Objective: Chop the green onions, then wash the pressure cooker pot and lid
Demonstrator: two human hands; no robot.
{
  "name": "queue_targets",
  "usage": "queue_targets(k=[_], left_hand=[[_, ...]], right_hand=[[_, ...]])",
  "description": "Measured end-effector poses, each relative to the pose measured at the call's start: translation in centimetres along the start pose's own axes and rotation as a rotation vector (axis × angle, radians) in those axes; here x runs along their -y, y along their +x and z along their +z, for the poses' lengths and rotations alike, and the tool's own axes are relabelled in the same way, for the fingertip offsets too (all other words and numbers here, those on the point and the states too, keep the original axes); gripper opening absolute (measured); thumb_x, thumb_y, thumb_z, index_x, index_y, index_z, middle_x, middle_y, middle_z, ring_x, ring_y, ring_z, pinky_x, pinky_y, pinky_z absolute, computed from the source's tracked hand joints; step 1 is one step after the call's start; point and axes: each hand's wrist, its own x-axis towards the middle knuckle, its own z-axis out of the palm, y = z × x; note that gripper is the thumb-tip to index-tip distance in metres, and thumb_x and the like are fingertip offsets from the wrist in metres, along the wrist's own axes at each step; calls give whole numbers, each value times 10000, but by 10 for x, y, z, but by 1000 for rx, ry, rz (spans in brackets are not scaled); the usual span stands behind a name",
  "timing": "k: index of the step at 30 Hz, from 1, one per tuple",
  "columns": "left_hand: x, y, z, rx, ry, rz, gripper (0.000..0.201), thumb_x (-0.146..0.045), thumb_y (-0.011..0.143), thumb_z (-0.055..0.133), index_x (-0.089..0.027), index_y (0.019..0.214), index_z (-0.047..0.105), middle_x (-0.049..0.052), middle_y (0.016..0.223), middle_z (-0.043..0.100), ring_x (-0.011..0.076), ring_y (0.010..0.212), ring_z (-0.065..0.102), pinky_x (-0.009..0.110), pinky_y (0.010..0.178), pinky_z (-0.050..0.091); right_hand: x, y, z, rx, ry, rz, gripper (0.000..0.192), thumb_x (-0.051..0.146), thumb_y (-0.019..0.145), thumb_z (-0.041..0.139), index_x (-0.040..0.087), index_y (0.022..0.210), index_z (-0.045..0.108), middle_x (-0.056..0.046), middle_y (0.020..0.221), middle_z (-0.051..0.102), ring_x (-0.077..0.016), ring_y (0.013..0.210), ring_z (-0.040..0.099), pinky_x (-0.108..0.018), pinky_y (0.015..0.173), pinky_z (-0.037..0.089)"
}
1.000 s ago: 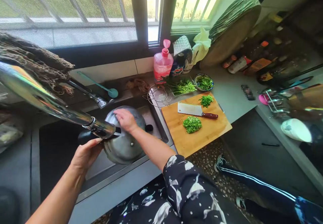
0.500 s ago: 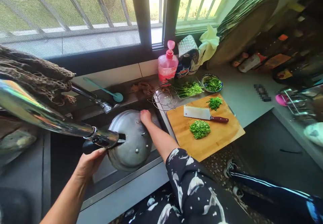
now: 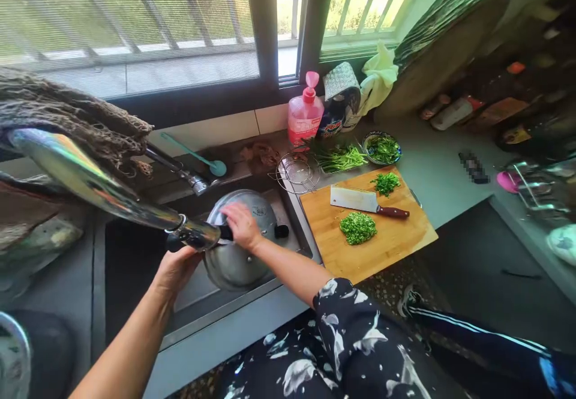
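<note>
A round silver pressure cooker lid [image 3: 238, 266] with small metal fittings is over the sink [image 3: 189, 318]. My left hand [image 3: 177, 273] grips its near-left edge, thumb up; the other fingers are hidden under the rim and the faucet. My right hand [image 3: 243, 225] lies on top of the lid, fingers stretched out to the left beside a dark central handle. A black side handle [image 3: 282, 231] sticks out on the lid's right. The chrome faucet [image 3: 198, 232] ends right above the lid and partly covers it. What is below the lid is hidden.
Right of the sink, a cutting board [image 3: 324, 249] bears a cleaver [image 3: 355, 198] and chopped greens [image 3: 357, 228]. Behind are a wire rack [image 3: 297, 172], a pink soap bottle [image 3: 306, 114] and a bowl of greens [image 3: 381, 148]. Another person's leg [image 3: 477, 330] is at right.
My right hand has moved from the lid's far-right rim onto its top. A black side handle now shows on the right. My left hand stays at the left edge.
</note>
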Motion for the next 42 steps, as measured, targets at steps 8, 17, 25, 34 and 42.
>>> queue_targets(k=[8,17,25,34,42], left_hand=[[-3,-5,14,123,-73,-4,378,-208,487,832,-156,831,684,29,814,688,164,724,609,252,614,522],[-2,2,21,-9,-206,-117,84,-91,612,651,-112,692,631,47,711,653,161,679,594,301,704,536],[-2,-9,46,2,-464,-71,104,-139,774,549,-149,701,623,34,720,666,160,701,617,339,810,532],[-12,-30,32,64,-580,-9,153,-306,836,591,-174,882,654,30,852,699,151,767,640,283,757,530],[-15,-29,30,-162,-435,19,278,-356,727,675,-152,901,600,45,811,652,179,780,629,316,713,530]], right_hand=[[9,12,-6,-61,64,119,226,77,823,548,168,1001,653,-35,1041,672,-129,1045,565,-279,993,371],[-15,-25,-17,-156,194,421,227,86,826,503,183,942,673,-41,1052,682,-130,1033,601,-278,954,432],[72,-32,3,-151,-191,515,258,135,845,503,119,1086,594,-135,1027,615,-243,1005,540,-383,895,439],[91,-48,-30,190,-295,88,192,174,835,565,146,1023,595,-88,1005,627,-201,1002,514,-333,918,409],[107,-29,-12,127,-514,117,142,224,813,586,207,938,649,-89,987,618,-244,991,507,-363,850,428]])
